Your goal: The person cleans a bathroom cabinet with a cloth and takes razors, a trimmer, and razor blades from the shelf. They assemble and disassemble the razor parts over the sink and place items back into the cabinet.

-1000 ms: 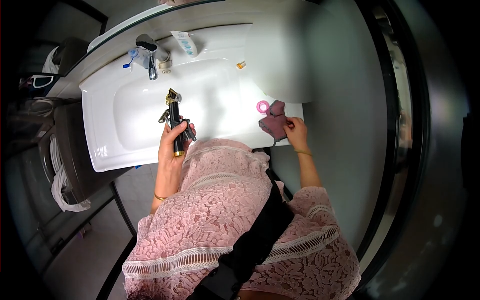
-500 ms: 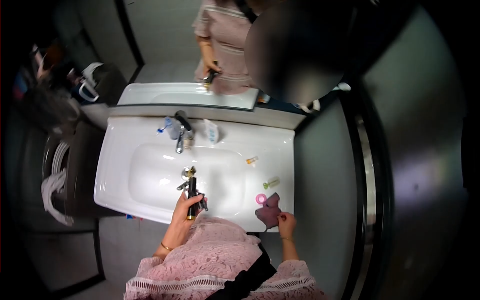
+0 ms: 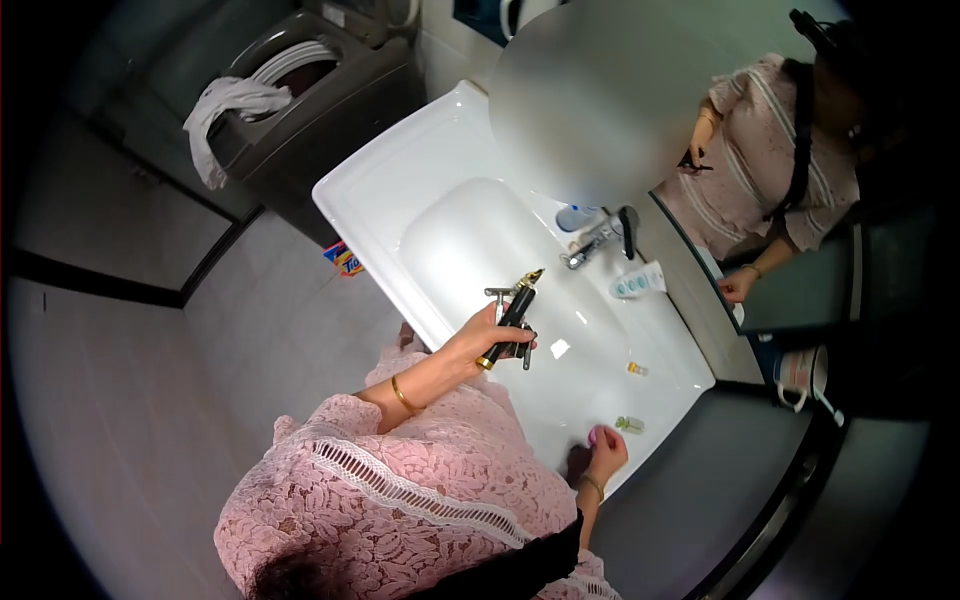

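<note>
My left hand (image 3: 488,338) is closed around several black-and-gold and metal tools, one of them a long black handle with gold ends (image 3: 508,325), held above the white sink (image 3: 470,215). At the sink's right front part, my right hand (image 3: 607,455) pinches a small pink ring (image 3: 593,436). A dark mauve cloth (image 3: 578,462) lies beside that hand, partly hidden by it. Close by are a small green-and-clear item (image 3: 629,424) and a small orange-and-clear item (image 3: 637,369).
A chrome faucet (image 3: 605,240), a blue-and-clear item (image 3: 577,217) and a white tube (image 3: 638,281) stand along the back rim. A washing machine (image 3: 330,130) with a white cloth (image 3: 228,112) is at upper left. Behind the sink is a mirror (image 3: 800,290).
The view has turned and moved left. My right hand has left the mauve cloth and taken hold of the pink ring. My left hand still holds the tools.
</note>
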The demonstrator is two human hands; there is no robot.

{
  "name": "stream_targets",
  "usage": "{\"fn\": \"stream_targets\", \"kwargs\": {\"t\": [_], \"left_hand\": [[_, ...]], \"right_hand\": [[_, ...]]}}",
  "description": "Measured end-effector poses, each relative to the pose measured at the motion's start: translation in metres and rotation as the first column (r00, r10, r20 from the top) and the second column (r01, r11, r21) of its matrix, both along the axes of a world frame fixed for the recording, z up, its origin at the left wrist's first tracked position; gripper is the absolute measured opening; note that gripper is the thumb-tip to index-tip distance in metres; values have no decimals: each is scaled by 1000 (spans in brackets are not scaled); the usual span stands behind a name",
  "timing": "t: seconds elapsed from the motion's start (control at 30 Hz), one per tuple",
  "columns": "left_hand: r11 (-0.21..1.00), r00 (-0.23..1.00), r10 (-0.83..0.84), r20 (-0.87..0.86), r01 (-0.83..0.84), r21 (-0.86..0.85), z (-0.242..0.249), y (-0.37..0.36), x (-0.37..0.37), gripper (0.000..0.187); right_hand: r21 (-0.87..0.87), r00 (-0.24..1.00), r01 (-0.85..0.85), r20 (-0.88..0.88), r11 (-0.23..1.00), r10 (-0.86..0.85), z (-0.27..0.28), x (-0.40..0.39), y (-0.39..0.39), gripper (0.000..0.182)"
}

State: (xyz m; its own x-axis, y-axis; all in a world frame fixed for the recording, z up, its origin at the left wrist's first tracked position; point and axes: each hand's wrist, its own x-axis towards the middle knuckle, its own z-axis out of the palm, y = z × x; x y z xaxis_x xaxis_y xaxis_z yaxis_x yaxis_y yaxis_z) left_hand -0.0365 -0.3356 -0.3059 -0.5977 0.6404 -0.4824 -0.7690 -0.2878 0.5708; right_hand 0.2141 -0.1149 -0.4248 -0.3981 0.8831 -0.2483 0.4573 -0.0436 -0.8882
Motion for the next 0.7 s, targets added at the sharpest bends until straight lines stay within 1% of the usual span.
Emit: {"fn": "stream_targets", "kwargs": {"t": [0.03, 0.1, 0.17, 0.23, 0.3, 0.33, 0.37, 0.4, 0.43, 0.47, 0.5, 0.57, 0.6, 0.67, 0.7], "left_hand": [[1000, 999, 28, 15, -28, -1, 3, -11, -11, 33], [995, 995, 98, 24, -98, 4, 2, -28, -26, 30], [989, 990, 142, 21, -142, -35, 3, -58, -51, 30], [975, 977, 214, 3, -214, -62, -5, -94, -80, 30], [962, 965, 260, 6, -259, -86, 5, -132, -108, 30], [949, 955, 296, -11, -295, -115, -1, -131, -101, 31], [936, 944, 326, -53, -330, -125, -2, -155, -117, 31], [920, 929, 368, -40, -370, -134, 1, -170, -126, 31], [902, 914, 405, -25, -404, -153, 2, -186, -136, 30], [902, 930, 363, -61, -367, -226, -1, -202, -144, 29], [884, 899, 434, -61, -438, -163, -11, -211, -147, 26], [871, 897, 439, -45, -438, -224, -1, -228, -151, 25], [877, 903, 428, -38, -425, -225, -2, -237, -159, 25], [838, 843, 533, -67, -537, -97, -7, -249, -166, 25], [842, 848, 526, -63, -530, -99, -9, -254, -169, 25]], "right_hand": [[-24, 995, -55, 84, 998, 56, 11, -33, -9, 14], [-65, 978, -210, 1, 975, 211, 22, -98, -30, 14], [-120, 940, -338, -79, 933, 331, 29, -168, -66, 16], [-153, 888, -459, -102, 875, 448, 31, -237, -109, 16], [-180, 826, -562, -168, 808, 538, 22, -297, -147, 15], [-241, 827, -562, -169, 791, 536, 21, -307, -148, 15], [-291, 836, -548, -153, 784, 527, 24, -337, -173, 14], [-298, 837, -545, -142, 784, 528, 23, -356, -187, 14], [-307, 812, -581, -159, 754, 562, 21, -371, -200, 14], [-314, 786, -616, -181, 722, 592, 17, -384, -211, 14], [-327, 793, -606, -174, 726, 584, 12, -394, -219, 14], [-310, 778, -623, -155, 718, 609, 0, -409, -225, 15], [-315, 785, -611, -129, 726, 606, -4, -420, -231, 15], [-289, 794, -598, -86, 748, 602, -12, -439, -239, 15], [-260, 794, -596, -50, 760, 606, -15, -447, -242, 14]]}}
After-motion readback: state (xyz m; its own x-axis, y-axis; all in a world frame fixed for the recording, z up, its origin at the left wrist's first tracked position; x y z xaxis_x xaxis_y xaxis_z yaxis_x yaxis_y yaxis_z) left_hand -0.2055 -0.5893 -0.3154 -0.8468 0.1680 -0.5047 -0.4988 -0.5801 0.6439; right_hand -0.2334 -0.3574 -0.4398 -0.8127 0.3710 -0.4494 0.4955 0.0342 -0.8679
